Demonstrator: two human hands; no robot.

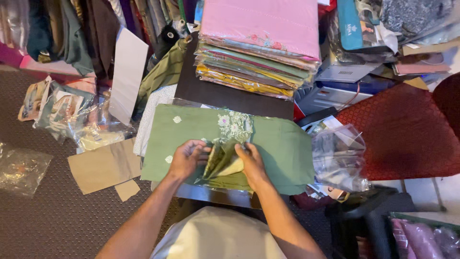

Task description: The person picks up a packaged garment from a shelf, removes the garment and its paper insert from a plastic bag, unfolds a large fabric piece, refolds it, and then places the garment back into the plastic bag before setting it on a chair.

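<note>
- both hands over a green embroidered garment [282,144], spread flat on a dark table [225,96].
- left hand [186,158]: fingers curled, pinching the left edge of a small folded bundle of olive and cream cloth [224,163].
- right hand [252,165]: fingers bent, gripping the right edge of the same bundle; bundle pressed between the two hands, resting on the near middle of the garment.
- white floral embroidery [235,125] on the garment, just beyond the fingertips.
- farther beyond the hands: stack of packed fabrics [254,67], pink pack on top.
- right of right hand: crumpled clear plastic bags [338,156], near the garment's edge; red patterned seat [402,129] past them.
- left of left hand: brown cardboard pieces [103,165] on the floor, clear-wrapped packets [67,112] beyond those, white board [127,72] leaning upright.
- far left: one clear bag [21,170], well apart.
</note>
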